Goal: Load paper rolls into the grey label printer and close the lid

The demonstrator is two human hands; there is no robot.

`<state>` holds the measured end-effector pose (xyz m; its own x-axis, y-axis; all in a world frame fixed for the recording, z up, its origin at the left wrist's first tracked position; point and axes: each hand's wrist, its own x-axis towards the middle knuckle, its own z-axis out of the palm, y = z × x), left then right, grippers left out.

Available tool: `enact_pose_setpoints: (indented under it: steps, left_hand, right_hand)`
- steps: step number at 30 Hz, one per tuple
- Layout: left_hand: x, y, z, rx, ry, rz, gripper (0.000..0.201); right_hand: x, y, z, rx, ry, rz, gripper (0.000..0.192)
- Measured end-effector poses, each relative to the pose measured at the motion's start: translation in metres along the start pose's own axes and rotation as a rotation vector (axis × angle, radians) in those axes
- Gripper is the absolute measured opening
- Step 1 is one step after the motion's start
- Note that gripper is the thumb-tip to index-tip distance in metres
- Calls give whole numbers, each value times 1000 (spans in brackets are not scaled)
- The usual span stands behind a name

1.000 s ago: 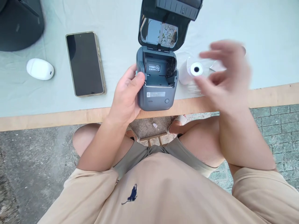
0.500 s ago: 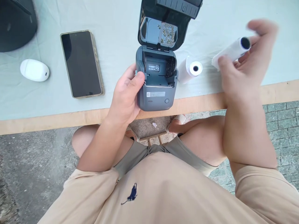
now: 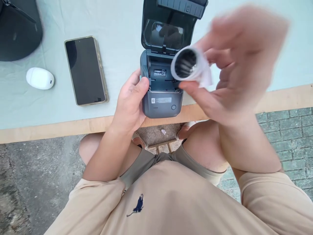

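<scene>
A dark grey label printer (image 3: 161,112) stands at the table's front edge with its lid (image 3: 168,45) raised and its inner compartment exposed. Fingers and thumb of my left hand (image 3: 129,104) are closed round its left side. Between the thumb and fingers of my right hand (image 3: 244,68), which is blurred, is a white paper roll (image 3: 205,72) with a wide dark core. The roll's open end faces me and covers the right part of the compartment from view. The second, smaller roll beside the printer is hidden behind my right hand.
A phone (image 3: 86,70) in a case lies left of the printer. Further left are a white rounded case (image 3: 40,78) and a black bag-like object (image 3: 19,32). The table's wooden edge (image 3: 73,125) runs in front of my knees.
My right hand has carried the paper roll leftward from the right side of the table to the printer's compartment, turning its open end toward me. My left hand keeps hold of the printer.
</scene>
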<state>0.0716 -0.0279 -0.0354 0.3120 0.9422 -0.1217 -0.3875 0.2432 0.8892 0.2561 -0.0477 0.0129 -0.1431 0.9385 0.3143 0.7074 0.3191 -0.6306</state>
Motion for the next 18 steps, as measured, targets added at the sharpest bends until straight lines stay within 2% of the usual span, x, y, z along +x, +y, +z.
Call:
enact_pose_setpoints:
  steps: [2,4,7,10,14,16,18]
  left_hand:
    - [-1,0,0,-15,9,0,28]
    - [-2,1,0,-34,2,-16,30]
    - [-3,2,0,-48,-25,-43,34]
    - [-4,1,-2,-69,-57,-45,34]
    - [-4,-1,-3,-106,-81,-43,33]
    - [-4,-1,-2,-118,-61,-45,31]
    - [-4,-1,-2,-136,-53,-42,30]
  right_hand:
    - [5,-8,8,-73,44,-72,22]
    - [12,-13,14,-192,35,-67,6]
    - [19,-16,16,-341,-64,33,7]
    - [19,-11,16,-351,-66,-1,4]
    - [9,-3,15,-360,103,-179,11]
    - [2,-4,16,-379,218,-287,9]
    - [-5,-6,20,-357,265,-380,6]
